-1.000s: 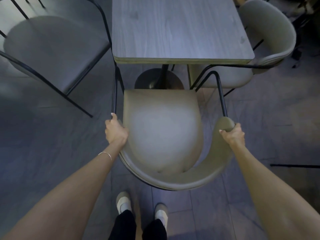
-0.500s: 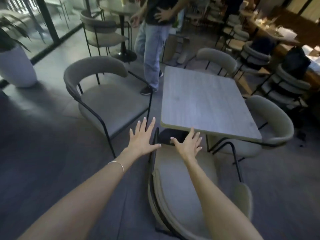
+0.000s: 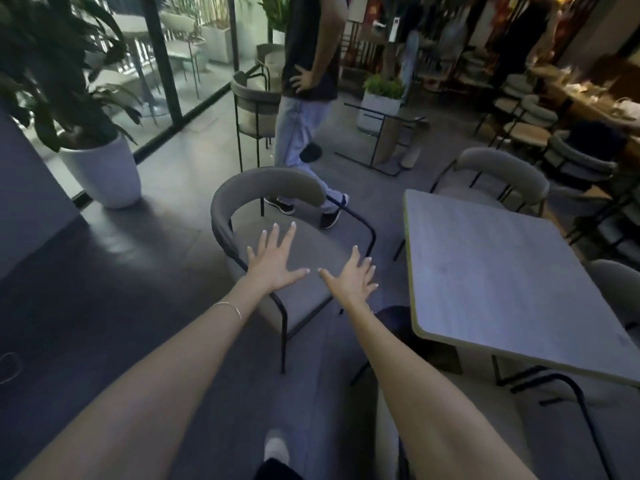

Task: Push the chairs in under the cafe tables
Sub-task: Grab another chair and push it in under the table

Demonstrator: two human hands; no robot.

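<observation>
A dark grey floor with a dull sheen carries everything here. Standing on it are a square cafe table with a pale wood-grain top, a grey chair with a curved back and thin black legs just left of the table and apart from it, another chair at the table's far side, and a large white planter holding a leafy plant near the glass wall at the left. A standing person's dark shoes rest on the floor just behind the grey chair.
</observation>
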